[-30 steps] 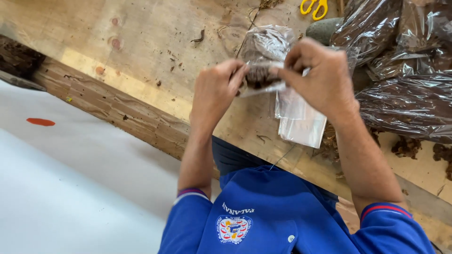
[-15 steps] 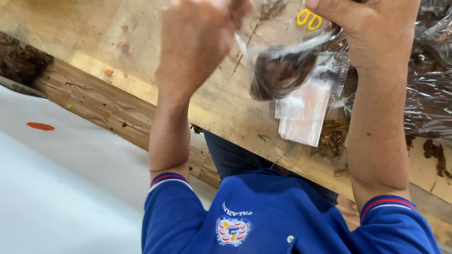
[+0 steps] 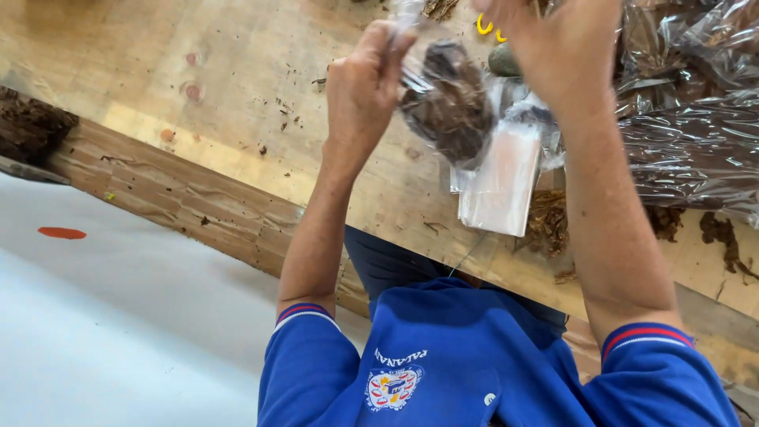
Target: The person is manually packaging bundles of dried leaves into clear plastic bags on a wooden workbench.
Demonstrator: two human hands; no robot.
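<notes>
Nearest the camera is the person's blue polo shirt (image 3: 474, 372), its red-and-white cuffs at both upper arms, the forearms lifted well above the bench. Below and to one side lies pale floor (image 3: 118, 316) with a small red spot (image 3: 62, 232).

Both hands are raised so that the small clear plastic bag (image 3: 447, 107) hangs free between them, which lets its load of dark brown shredded leaf settle into the bottom. The left hand (image 3: 365, 79) has its fingers pressed together on the bag's upper edge, pinching the film. The right hand (image 3: 557, 47) is closed near the bag's other side, but its fingertips are cut off by the frame and hidden behind the palm, so I cannot tell exactly what they grip.

Under the bag, on the rough wooden workbench (image 3: 237, 95), a small stack of empty clear bags (image 3: 502, 186) sits just beside the person, handy for reaching. Loose brown crumbs (image 3: 553, 221) lie scattered next to it. Farther back, large crumpled clear sacks of the same brown leaf (image 3: 688, 134) crowd the bench. Yellow scissor handles (image 3: 486, 28) peek out at the far edge, and a dark heap (image 3: 28, 130) rests at the bench's other end.
</notes>
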